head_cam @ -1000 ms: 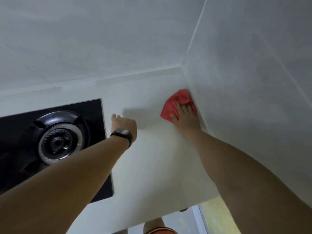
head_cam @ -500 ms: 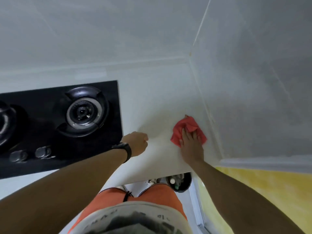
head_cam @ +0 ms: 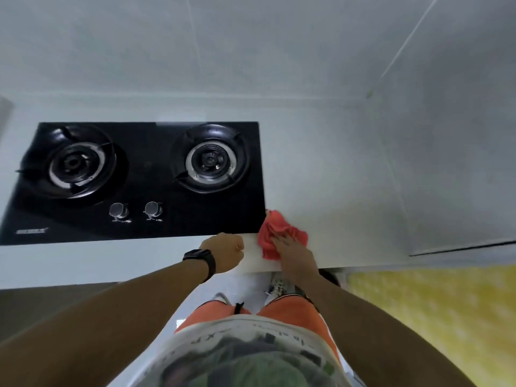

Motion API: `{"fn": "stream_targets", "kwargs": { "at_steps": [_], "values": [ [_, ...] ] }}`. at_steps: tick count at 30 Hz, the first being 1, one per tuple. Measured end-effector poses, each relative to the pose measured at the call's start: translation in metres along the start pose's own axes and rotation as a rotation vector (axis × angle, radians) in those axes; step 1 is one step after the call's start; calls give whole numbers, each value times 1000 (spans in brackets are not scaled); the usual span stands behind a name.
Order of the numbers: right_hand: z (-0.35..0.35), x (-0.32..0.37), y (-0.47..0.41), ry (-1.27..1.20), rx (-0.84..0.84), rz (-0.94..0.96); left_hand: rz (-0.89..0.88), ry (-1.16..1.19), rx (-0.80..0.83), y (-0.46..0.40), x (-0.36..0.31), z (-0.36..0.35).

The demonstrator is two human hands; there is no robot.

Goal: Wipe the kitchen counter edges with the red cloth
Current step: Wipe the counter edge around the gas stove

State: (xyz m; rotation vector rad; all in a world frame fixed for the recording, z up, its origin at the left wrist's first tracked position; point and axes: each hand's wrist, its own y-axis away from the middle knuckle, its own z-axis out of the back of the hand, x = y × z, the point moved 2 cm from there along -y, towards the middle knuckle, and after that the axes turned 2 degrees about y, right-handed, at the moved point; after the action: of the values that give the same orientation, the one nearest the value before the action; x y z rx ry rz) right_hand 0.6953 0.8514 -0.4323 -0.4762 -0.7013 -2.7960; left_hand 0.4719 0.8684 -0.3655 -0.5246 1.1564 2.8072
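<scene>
The red cloth [head_cam: 275, 231] lies bunched on the white counter [head_cam: 335, 191] near its front edge, just right of the stove's near right corner. My right hand [head_cam: 293, 251] presses flat on the cloth with straight fingers. My left hand [head_cam: 224, 252], a black watch on its wrist, rests as a fist on the counter's front edge just left of the cloth, holding nothing.
A black two-burner gas stove [head_cam: 134, 177] with two knobs fills the counter's left part. White tiled walls rise behind and to the right. A yellow surface [head_cam: 432, 317] lies below the counter on the right.
My right hand has dragged the cloth from the back right corner along the wall to the front edge, then left toward the stove. The left hand drew back to the front edge.
</scene>
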Motion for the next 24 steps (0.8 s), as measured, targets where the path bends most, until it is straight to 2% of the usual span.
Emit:
{"fn": "stream_targets", "kwargs": {
  "at_steps": [2,6,12,14,17,20,22,24],
  "values": [
    [9,1,14,-99,-28,-102,-71,9,-30,1,-12,6],
    [37,-13,34,-197,-244,-222,-202,12,-70,-4,-47,22],
    [121,-65,44,-275,-506,-392,-342,-109,-89,-28,-112,57],
    [144,-92,39,-161,-553,-429,-361,-85,-99,-39,-134,67],
    [172,-130,37,210,-658,-494,-377,-93,-77,-52,-168,77],
    [173,-180,44,401,-623,-528,-376,-103,-61,-66,-202,79],
    [150,-217,45,385,-495,-600,-369,-131,-48,-77,-223,77],
    [120,-241,43,339,-463,-662,-372,-191,-29,-85,-239,73]
  ]
}}
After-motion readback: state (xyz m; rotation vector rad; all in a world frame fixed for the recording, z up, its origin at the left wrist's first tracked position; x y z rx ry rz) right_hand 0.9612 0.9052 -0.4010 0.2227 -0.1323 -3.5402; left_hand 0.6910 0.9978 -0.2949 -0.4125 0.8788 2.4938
